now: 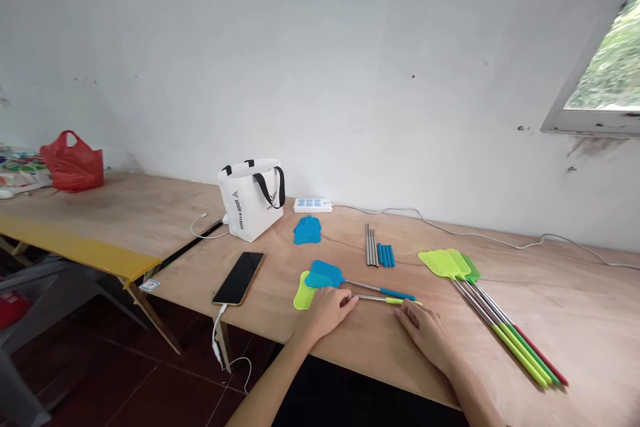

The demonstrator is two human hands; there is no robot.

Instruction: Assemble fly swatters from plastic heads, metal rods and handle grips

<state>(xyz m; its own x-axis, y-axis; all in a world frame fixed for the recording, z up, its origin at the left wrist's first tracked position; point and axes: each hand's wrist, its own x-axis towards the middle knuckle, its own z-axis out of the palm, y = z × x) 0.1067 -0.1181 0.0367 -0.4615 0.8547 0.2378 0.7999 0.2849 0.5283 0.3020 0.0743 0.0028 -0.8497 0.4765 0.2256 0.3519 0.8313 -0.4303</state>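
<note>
Swatter [369, 297], lime, lay right of the phone [238, 278] — probably light, head [301, 297] bendy, shaft [373, 297] stiff, best taken by its handle [394, 301]; whether left hand [326, 310] or right hand [424, 328] gripped it, I couldn't tell.

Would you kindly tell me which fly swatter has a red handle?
The far-right swatter, beyond the right hand; the other visible handles are yellow-green, green or blue.

Just one head cam, looking forward and down past the left hand [327, 312] and right hand [427, 333], fairly close over the desk [590, 307] and facing the wall [350, 80]. Window [583, 122] at far right's kinda blurry, probably foliage [613, 63] outside.
</note>
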